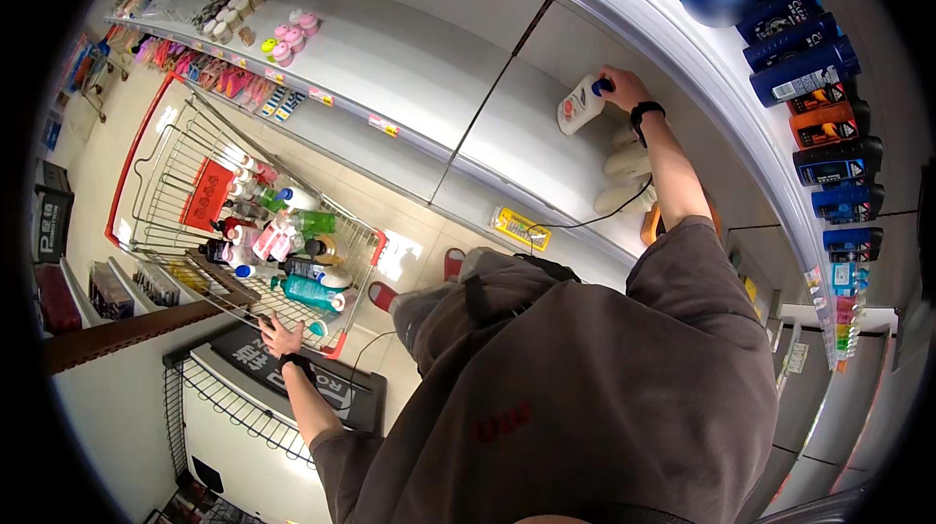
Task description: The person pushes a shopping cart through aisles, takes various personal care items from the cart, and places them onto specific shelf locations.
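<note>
My right hand [624,89] grips the dark blue cap of a white plastic bottle [580,107], which is tilted over a grey shelf [504,125]. Several pale bottles [621,177] stand close by on that shelf, partly hidden by my forearm. My left hand [281,337] is at the near side of a wire shopping cart [161,195], fingers spread, with nothing in it. Whether it touches the wires is hard to tell. Inside the cart lies a mixed heap of bottles, among them a teal bottle [311,291], a green bottle [313,221] and a pink-and-white pack [275,237].
An upper shelf [643,19] with dark blue bottles [804,74] juts out above my right arm. Pink-lidded jars [292,38] and slippers [227,78] are farther left. A wire-sided display stand [241,407] is below my left arm. A black cable [592,220] hangs near my right arm.
</note>
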The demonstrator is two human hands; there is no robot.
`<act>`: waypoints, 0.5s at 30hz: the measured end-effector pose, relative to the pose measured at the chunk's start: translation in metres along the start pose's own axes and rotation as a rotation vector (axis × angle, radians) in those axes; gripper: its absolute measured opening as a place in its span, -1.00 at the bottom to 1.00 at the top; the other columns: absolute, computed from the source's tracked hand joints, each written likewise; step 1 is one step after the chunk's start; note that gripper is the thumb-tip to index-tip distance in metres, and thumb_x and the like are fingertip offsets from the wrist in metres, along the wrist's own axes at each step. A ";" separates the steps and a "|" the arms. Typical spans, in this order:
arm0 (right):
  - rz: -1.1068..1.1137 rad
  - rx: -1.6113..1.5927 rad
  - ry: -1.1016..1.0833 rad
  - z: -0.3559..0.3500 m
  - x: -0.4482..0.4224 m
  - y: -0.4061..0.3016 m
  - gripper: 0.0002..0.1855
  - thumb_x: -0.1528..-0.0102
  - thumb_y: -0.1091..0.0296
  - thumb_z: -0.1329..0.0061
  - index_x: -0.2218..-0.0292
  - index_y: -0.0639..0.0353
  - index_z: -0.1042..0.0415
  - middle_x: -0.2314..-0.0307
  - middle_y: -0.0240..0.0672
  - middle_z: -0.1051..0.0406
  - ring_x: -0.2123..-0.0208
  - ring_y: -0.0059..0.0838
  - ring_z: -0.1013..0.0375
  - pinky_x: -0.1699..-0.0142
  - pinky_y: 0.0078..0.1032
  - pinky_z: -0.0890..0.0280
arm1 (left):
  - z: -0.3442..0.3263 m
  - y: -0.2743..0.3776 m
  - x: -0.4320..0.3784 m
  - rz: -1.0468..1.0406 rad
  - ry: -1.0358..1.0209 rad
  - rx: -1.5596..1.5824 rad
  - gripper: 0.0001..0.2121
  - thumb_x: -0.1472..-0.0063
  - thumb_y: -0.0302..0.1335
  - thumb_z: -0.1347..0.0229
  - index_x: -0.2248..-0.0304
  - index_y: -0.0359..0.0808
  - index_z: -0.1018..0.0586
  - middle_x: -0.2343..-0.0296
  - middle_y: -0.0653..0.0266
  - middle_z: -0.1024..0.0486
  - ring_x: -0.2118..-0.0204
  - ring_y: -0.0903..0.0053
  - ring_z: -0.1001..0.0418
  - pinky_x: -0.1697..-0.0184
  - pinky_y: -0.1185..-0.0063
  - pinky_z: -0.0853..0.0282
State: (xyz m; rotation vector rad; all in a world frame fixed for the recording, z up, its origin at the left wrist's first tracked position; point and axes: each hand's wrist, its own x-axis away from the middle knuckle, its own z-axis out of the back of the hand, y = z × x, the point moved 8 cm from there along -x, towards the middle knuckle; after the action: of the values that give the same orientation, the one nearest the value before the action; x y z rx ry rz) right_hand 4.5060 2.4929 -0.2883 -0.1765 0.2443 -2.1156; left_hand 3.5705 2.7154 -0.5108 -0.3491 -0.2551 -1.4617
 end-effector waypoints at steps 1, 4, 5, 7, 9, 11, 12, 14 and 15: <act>0.034 -0.020 -0.065 -0.001 -0.006 -0.005 -0.64 0.13 0.40 -0.13 0.24 0.05 -0.37 0.31 -0.20 -0.45 0.18 -0.09 -0.39 0.10 -0.22 -0.30 | 0.000 -0.005 0.001 -0.011 0.011 0.016 -0.19 0.10 -0.06 -0.25 -0.16 0.12 -0.16 -0.25 0.28 0.21 -0.22 0.02 0.07 -0.12 0.08 -0.11; 0.154 0.029 -0.110 -0.006 -0.012 0.001 -0.64 0.11 0.45 -0.10 0.21 0.04 -0.36 0.28 -0.23 -0.44 0.14 -0.12 -0.37 0.06 -0.23 -0.28 | -0.005 -0.009 -0.004 0.021 0.033 0.004 -0.18 0.12 -0.04 -0.25 -0.16 0.12 -0.16 -0.25 0.31 0.22 -0.22 0.02 0.07 -0.11 0.07 -0.11; 0.240 0.094 -0.086 -0.007 -0.012 0.005 -0.63 0.10 0.47 -0.10 0.20 0.03 -0.35 0.27 -0.23 -0.43 0.12 -0.13 -0.36 0.05 -0.24 -0.27 | -0.009 -0.009 -0.005 0.032 -0.007 0.009 -0.18 0.12 -0.02 -0.25 -0.16 0.12 -0.17 -0.24 0.32 0.23 -0.21 0.03 0.05 -0.12 0.09 -0.12; 0.224 0.117 -0.090 -0.010 -0.017 0.010 -0.62 0.10 0.47 -0.11 0.20 0.03 -0.35 0.25 -0.23 -0.42 0.12 -0.15 -0.36 0.03 -0.27 -0.26 | -0.008 -0.008 -0.005 0.048 -0.023 0.009 -0.17 0.12 -0.01 -0.24 -0.16 0.12 -0.16 -0.25 0.33 0.23 -0.20 0.03 0.04 -0.13 0.11 -0.12; 0.155 0.093 -0.080 -0.011 -0.023 0.012 -0.61 0.09 0.55 -0.08 0.19 0.11 -0.33 0.26 -0.23 -0.39 0.10 -0.17 -0.33 -0.02 -0.29 -0.23 | -0.006 -0.009 -0.007 0.070 -0.040 0.003 -0.18 0.12 0.00 -0.24 -0.16 0.12 -0.17 -0.25 0.34 0.23 -0.21 0.04 0.06 -0.14 0.13 -0.12; 0.127 -0.021 -0.135 -0.011 -0.029 0.007 -0.61 0.09 0.53 -0.10 0.19 0.12 -0.34 0.26 -0.21 -0.40 0.10 -0.16 -0.33 -0.02 -0.29 -0.23 | -0.006 -0.010 -0.006 0.088 -0.059 -0.014 -0.19 0.12 0.00 -0.23 -0.15 0.13 -0.18 -0.25 0.34 0.24 -0.21 0.04 0.06 -0.14 0.12 -0.11; 0.130 0.017 -0.121 -0.010 -0.032 0.004 -0.60 0.09 0.51 -0.12 0.17 0.12 -0.34 0.26 -0.19 -0.41 0.12 -0.15 -0.34 -0.01 -0.29 -0.24 | -0.008 -0.012 -0.006 0.090 -0.061 -0.015 -0.19 0.12 0.00 -0.23 -0.15 0.13 -0.18 -0.25 0.34 0.24 -0.21 0.04 0.06 -0.14 0.12 -0.11; 0.145 0.041 -0.089 -0.007 -0.033 -0.002 -0.61 0.08 0.46 -0.13 0.16 0.13 -0.38 0.25 -0.14 -0.42 0.16 -0.09 -0.38 0.03 -0.25 -0.27 | -0.008 -0.016 -0.006 0.083 -0.023 -0.020 -0.20 0.11 0.00 -0.22 -0.15 0.14 -0.18 -0.25 0.35 0.25 -0.22 0.05 0.06 -0.14 0.11 -0.11; 0.143 0.039 -0.095 -0.007 -0.034 -0.001 -0.61 0.08 0.46 -0.13 0.16 0.13 -0.38 0.25 -0.14 -0.42 0.16 -0.09 -0.38 0.03 -0.25 -0.27 | -0.008 -0.016 -0.006 0.084 -0.028 -0.025 -0.20 0.11 0.00 -0.22 -0.15 0.14 -0.18 -0.25 0.35 0.25 -0.22 0.05 0.06 -0.14 0.11 -0.11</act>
State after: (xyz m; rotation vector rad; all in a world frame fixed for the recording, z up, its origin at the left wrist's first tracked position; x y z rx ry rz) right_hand 4.5212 2.5230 -0.2954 -0.2298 0.1545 -1.9634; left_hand 3.5540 2.7165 -0.5189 -0.3963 -0.2419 -1.3793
